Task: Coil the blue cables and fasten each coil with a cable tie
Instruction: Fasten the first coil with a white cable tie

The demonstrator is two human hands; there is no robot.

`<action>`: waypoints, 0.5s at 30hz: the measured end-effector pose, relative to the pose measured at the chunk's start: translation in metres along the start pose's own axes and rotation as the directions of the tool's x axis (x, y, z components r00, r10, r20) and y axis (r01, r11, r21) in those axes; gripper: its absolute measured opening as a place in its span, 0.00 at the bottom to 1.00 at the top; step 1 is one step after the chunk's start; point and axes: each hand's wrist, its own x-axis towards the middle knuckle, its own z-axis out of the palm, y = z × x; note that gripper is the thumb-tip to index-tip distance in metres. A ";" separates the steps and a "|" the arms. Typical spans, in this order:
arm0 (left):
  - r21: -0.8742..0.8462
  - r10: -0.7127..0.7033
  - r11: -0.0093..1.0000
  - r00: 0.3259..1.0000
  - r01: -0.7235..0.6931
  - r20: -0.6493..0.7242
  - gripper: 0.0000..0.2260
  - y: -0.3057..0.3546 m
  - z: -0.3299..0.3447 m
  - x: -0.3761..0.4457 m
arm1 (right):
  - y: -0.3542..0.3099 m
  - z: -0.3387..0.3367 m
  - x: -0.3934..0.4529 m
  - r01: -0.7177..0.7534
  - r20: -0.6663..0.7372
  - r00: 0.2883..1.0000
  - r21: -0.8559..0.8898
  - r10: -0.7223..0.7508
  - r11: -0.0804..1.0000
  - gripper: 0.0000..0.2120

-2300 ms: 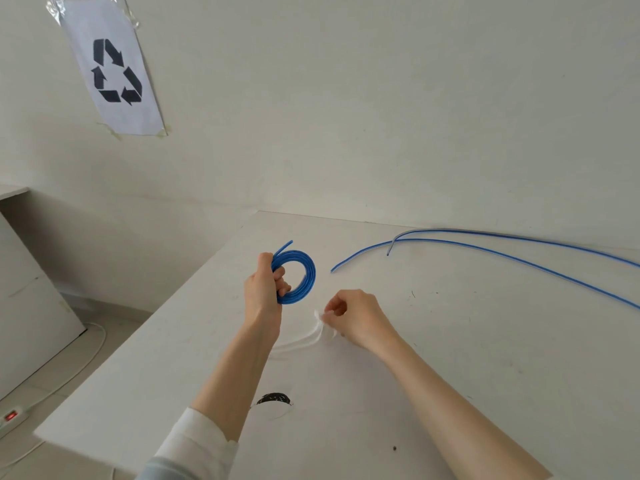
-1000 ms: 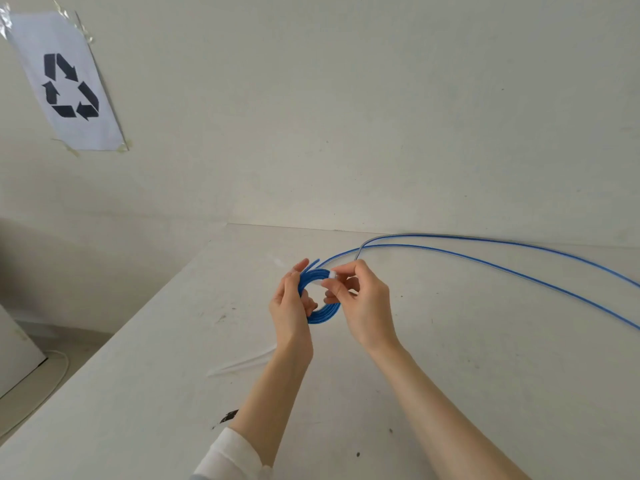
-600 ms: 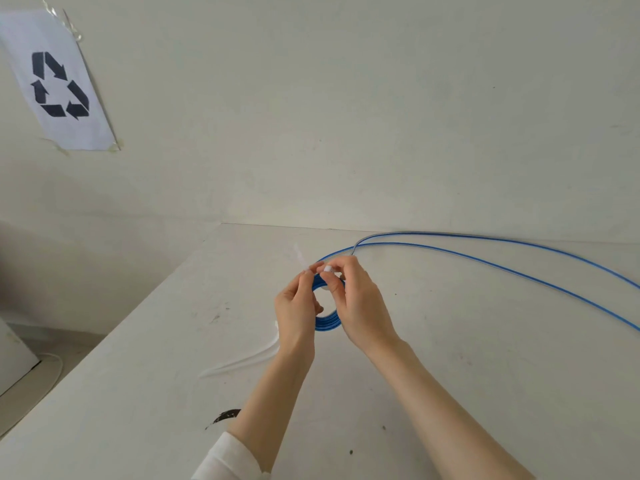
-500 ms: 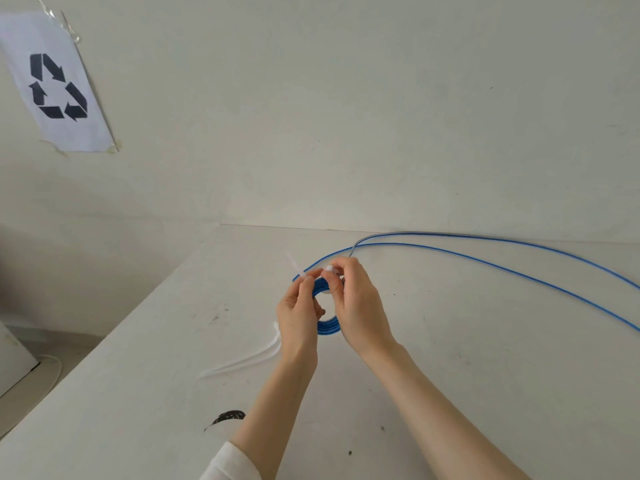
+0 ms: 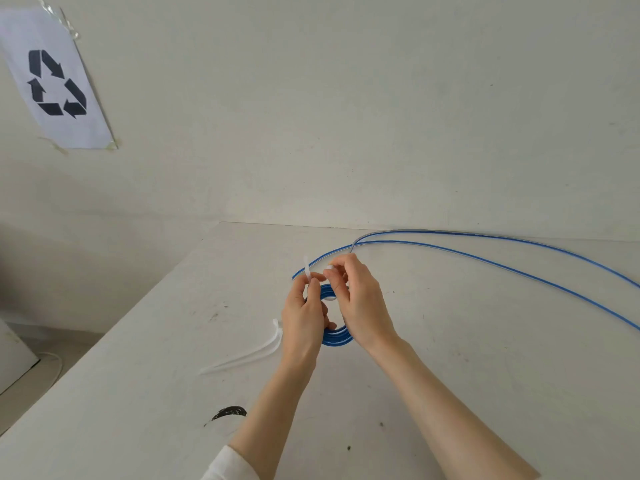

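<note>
Between both hands, round blue coil (image 5: 334,337), thin white tie (image 5: 307,270)

**Soft, even daylight over a pale scene**

Diffuse light fills the frame, leaving only faint shadows under the left hand (image 5: 303,318) and right hand (image 5: 360,303) on the table (image 5: 450,358) (no glare anywhere). Focus is mostly sharp; wide-angle distortion bends the table's edges.

Off-white wall (image 5: 346,116), bare but for a taped paper recycling sign (image 5: 55,83) upper left. White table (image 5: 138,393), scuffed, butts against it. Floor (image 5: 34,368) lower left, thin cord trailing.
</note>
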 end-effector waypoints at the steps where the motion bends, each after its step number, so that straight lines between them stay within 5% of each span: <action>1: 0.009 0.005 1.000 1.000 -0.004 -0.014 0.12 -0.001 0.001 -0.001 | 0.001 0.001 -0.001 0.022 0.002 1.000 -0.028 -0.021 0.999 0.04; 10: 0.093 0.049 0.995 0.996 -0.042 -0.075 0.13 -0.014 0.004 -0.014 | 0.002 0.008 -0.011 0.126 -0.001 0.991 -0.285 -0.131 0.950 0.07; 15: 0.159 0.097 0.984 0.991 -0.082 -0.091 0.12 -0.013 0.001 -0.016 | 0.004 0.008 -0.015 -0.049 -0.065 0.997 -0.061 0.045 0.997 0.06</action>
